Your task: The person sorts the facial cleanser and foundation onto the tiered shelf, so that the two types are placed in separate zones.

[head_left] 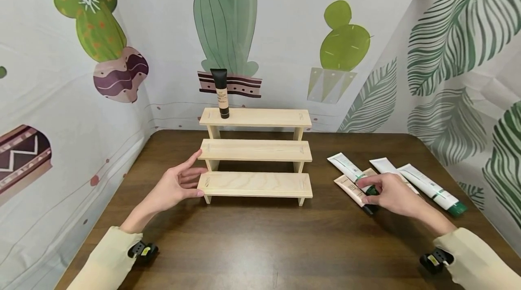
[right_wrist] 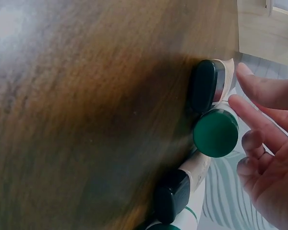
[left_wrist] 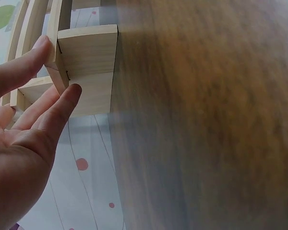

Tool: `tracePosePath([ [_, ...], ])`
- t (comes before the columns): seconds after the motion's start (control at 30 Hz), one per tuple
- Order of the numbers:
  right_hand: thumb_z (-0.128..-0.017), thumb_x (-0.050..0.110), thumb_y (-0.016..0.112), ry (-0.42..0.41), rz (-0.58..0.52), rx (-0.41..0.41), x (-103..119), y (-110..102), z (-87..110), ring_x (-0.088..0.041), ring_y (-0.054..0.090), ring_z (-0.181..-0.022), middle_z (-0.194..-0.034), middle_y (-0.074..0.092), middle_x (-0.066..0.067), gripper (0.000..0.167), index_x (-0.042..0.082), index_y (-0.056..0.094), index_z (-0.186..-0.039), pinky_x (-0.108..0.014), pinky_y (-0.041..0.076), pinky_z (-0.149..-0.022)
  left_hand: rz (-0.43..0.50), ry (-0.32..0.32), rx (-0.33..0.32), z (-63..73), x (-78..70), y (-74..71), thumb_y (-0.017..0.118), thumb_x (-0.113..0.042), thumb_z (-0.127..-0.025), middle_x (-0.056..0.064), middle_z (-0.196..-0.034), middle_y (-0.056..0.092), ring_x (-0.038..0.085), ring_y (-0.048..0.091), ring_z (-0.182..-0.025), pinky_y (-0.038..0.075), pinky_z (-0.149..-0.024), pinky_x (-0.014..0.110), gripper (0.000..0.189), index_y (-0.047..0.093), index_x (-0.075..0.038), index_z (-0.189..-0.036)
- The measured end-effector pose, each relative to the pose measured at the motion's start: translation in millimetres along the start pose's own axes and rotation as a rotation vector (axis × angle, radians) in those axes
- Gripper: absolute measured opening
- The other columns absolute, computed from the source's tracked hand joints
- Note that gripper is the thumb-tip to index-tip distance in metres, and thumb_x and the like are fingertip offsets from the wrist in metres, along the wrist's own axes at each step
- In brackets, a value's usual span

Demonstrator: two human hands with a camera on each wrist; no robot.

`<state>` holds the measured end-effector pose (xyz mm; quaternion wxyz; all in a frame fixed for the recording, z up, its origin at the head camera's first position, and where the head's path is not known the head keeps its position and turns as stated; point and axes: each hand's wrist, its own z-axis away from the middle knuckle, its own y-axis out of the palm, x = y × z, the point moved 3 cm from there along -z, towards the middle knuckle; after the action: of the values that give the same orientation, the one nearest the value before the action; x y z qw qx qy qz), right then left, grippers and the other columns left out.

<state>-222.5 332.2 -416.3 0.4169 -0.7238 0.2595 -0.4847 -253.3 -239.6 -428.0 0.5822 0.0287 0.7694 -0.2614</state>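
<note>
A three-step wooden display rack (head_left: 254, 184) stands on the table. My left hand (head_left: 175, 186) is at its left side, fingers spread, index fingertip at the middle shelf's end and thumb by the bottom shelf's corner. In the left wrist view, that hand (left_wrist: 26, 139) reaches round the rack's end with loose fingers. To the right, my right hand (head_left: 395, 195) hovers over a beige BB cream tube (head_left: 351, 188) and a white tube with a green cap (head_left: 343, 164). The right wrist view shows thumb and index finger apart beside the green cap (right_wrist: 216, 134); contact is unclear.
A black-capped foundation tube (head_left: 221, 95) stands upright on the top shelf's left part. Another white tube (head_left: 429, 187) with a green cap lies at the far right, beside a partly hidden white tube (head_left: 384, 166). A patterned cloth (head_left: 281, 18) hangs behind the table.
</note>
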Motion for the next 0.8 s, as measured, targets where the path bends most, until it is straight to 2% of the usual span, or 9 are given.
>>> tracePosePath([
  [0.1,-0.075,0.008,0.094,0.006,0.003,0.015,1.0,1.5,-1.6,-0.004,0.04,-0.062,-0.081,0.071,0.006,0.032,0.008,0.082,-0.104,-0.025,0.037,-0.052,-0.003,-0.004,0.0,0.2,0.2,0.1,0.086,0.012,-0.08,0.026,-0.141,0.062,0.04,0.062,-0.128,0.055,-0.103,0.046,0.112,0.027,-0.023,-0.169],
  [0.2,-0.075,0.007,0.093,0.002,0.008,0.02,2.3,2.5,-2.2,-0.003,0.04,-0.064,-0.094,0.076,0.005,0.03,0.009,0.082,-0.103,-0.026,0.037,-0.054,-0.005,-0.007,-0.001,0.3,0.3,0.3,0.086,0.011,-0.08,0.025,-0.141,0.062,0.04,0.062,-0.128,0.055,-0.103,0.046,0.112,0.027,-0.023,-0.169],
  [0.3,-0.075,0.004,0.092,-0.003,0.008,0.016,3.1,3.4,-2.5,-0.003,0.038,-0.061,-0.091,0.075,0.006,0.029,0.009,0.083,-0.102,-0.025,0.035,-0.052,-0.003,-0.008,-0.002,0.1,0.4,0.2,0.086,0.012,-0.08,0.025,-0.141,0.062,0.04,0.062,-0.128,0.055,-0.103,0.046,0.112,0.027,-0.023,-0.169],
  [0.37,-0.076,0.001,0.091,-0.015,-0.003,0.017,3.4,4.4,-2.3,-0.002,0.037,-0.059,-0.082,0.07,0.008,0.028,0.009,0.082,-0.101,-0.024,0.034,-0.05,-0.003,-0.009,-0.004,-0.1,0.2,0.0,0.086,0.012,-0.08,0.025,-0.141,0.062,0.04,0.062,-0.128,0.055,-0.103,0.046,0.112,0.027,-0.023,-0.169],
  [0.5,-0.078,-0.003,0.089,-0.045,-0.03,0.023,4.3,6.0,-2.1,-0.002,0.035,-0.055,-0.064,0.048,0.012,0.027,0.009,0.082,-0.1,-0.023,0.031,-0.048,-0.006,-0.01,-0.006,-0.5,0.1,-0.4,0.086,0.012,-0.08,0.025,-0.141,0.063,0.039,0.061,-0.128,0.055,-0.103,0.046,0.112,0.028,-0.024,-0.169],
  [0.6,-0.078,-0.003,0.088,-0.057,-0.032,0.028,4.2,5.6,-2.0,-0.001,0.033,-0.054,-0.06,0.039,0.013,0.028,0.01,0.082,-0.102,-0.022,0.03,-0.047,-0.004,-0.011,-0.003,-0.5,0.2,-0.3,0.086,0.012,-0.08,0.025,-0.141,0.062,0.04,0.061,-0.129,0.055,-0.103,0.046,0.112,0.027,-0.024,-0.169],
  [0.7,-0.078,-0.004,0.088,-0.064,-0.02,0.039,3.5,4.7,-2.1,0.0,0.032,-0.054,-0.062,0.041,0.013,0.029,0.01,0.081,-0.103,-0.022,0.03,-0.047,0.0,-0.01,0.0,-0.4,0.2,-0.2,0.086,0.013,-0.08,0.025,-0.142,0.062,0.04,0.061,-0.129,0.055,-0.103,0.046,0.112,0.027,-0.024,-0.169],
  [0.8,-0.077,-0.005,0.087,-0.074,-0.009,0.06,3.2,4.2,-2.4,-0.001,0.035,-0.055,-0.073,0.059,0.011,0.031,0.01,0.081,-0.103,-0.022,0.033,-0.048,0.003,-0.008,-0.002,-0.4,0.1,-0.2,0.086,0.013,-0.08,0.025,-0.141,0.062,0.04,0.061,-0.128,0.055,-0.103,0.045,0.112,0.027,-0.023,-0.169],
])
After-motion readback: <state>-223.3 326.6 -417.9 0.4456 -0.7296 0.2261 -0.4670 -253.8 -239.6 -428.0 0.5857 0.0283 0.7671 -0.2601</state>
